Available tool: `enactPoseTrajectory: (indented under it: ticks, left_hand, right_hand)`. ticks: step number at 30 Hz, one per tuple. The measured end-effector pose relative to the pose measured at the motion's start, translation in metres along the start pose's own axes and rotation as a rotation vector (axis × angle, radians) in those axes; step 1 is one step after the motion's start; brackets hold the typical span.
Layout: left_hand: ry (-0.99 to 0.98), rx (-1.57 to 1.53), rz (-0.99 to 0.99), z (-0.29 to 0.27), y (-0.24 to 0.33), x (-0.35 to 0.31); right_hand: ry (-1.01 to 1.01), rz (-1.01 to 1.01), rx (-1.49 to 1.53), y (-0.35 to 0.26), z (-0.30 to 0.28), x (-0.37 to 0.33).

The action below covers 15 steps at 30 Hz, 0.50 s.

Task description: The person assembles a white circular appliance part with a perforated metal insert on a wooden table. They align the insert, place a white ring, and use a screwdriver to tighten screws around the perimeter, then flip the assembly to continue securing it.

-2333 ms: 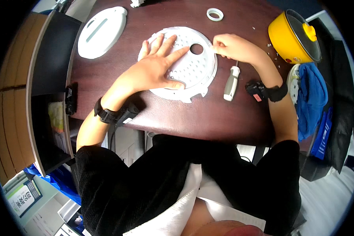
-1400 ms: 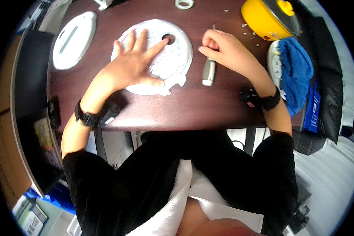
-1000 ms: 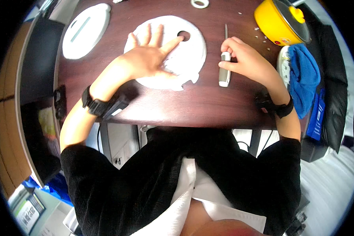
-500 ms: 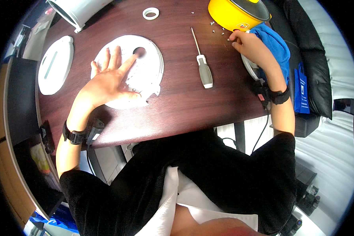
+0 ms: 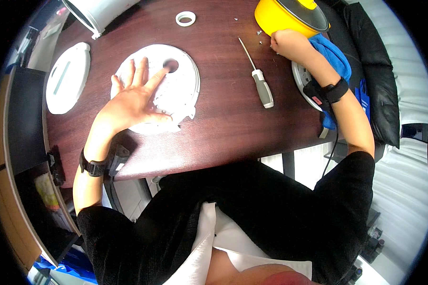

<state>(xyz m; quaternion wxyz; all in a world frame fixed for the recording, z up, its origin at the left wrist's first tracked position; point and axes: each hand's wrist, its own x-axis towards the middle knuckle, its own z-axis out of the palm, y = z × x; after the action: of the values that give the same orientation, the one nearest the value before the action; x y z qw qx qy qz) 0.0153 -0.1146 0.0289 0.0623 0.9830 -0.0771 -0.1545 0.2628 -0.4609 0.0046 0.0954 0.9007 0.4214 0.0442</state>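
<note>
My left hand [image 5: 132, 102] lies with fingers spread on a round white plastic cover [image 5: 185, 88]. The index fingertip is at the edge of the cover's round hole. Beside the yellow pot [image 5: 271, 20], my right hand [image 5: 292, 45] is closed, its fingertips bent down to the table. Whatever they may pinch is hidden. Small screws [image 5: 259, 33] are scattered just left of these fingers. A screwdriver [image 5: 262, 88] with a grey and white handle lies between my hands, its shaft pointing away from me.
An oval white lid [image 5: 69, 78] lies at the left, below a white cylinder [image 5: 97, 14] on its side. A white ring [image 5: 185, 19] sits at the back. Under my right forearm are a blue cloth [image 5: 335, 57] and a round white part [image 5: 303, 83].
My right hand has moved farther over the screws and its fingers have curled in. The screwdriver has shifted right and turned slightly. My left hand stays on the cover.
</note>
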Motion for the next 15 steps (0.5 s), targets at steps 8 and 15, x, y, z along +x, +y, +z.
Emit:
enactPoseTrajectory:
  ticks: [8,15]
  left_hand:
    - [0.029,0.001,0.007,0.003,-0.002,0.000]
    - [0.051,-0.008,0.014,0.001,-0.001,0.001]
  right_hand:
    - [-0.073,-0.035,0.117,-0.018,-0.011,0.005]
    - [-0.225,0.061,0.254,-0.015,-0.029,-0.003]
